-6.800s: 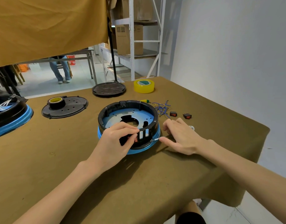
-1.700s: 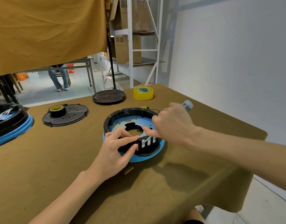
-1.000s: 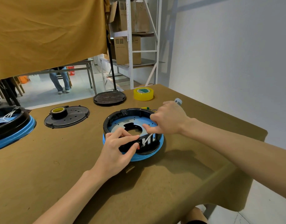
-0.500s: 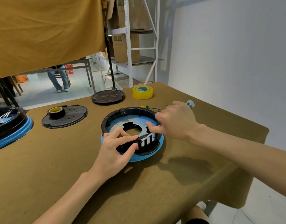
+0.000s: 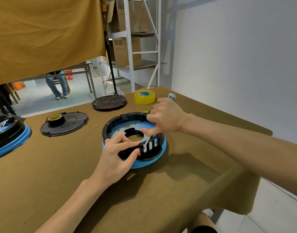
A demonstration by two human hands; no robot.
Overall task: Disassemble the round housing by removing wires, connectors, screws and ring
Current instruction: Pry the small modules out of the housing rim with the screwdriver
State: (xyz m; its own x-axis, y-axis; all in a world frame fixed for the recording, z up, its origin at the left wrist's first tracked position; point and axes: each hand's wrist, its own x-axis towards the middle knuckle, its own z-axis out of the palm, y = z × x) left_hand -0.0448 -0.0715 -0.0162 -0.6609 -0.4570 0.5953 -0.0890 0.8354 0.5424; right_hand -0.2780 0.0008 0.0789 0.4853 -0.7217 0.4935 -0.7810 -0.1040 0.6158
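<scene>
The left hand [image 5: 117,158] pinches the near wall of the housing [image 5: 134,140] on the counter [image 5: 60,174], while the right hand [image 5: 166,120] grips a screwdriver [image 5: 147,142], its tip at that wall.

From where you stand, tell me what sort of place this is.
Probably a workshop or small factory storeroom: a cloth-covered workbench with a part-dismantled round housing, tape rolls, and metal shelving stacked with cardboard boxes.

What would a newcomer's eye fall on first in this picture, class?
The round housing, black with a blue base, sits mid-table. The left hand pinches its near wall while the right hand works a screwdriver into it. Behind stands a yellow tape roll.
</scene>
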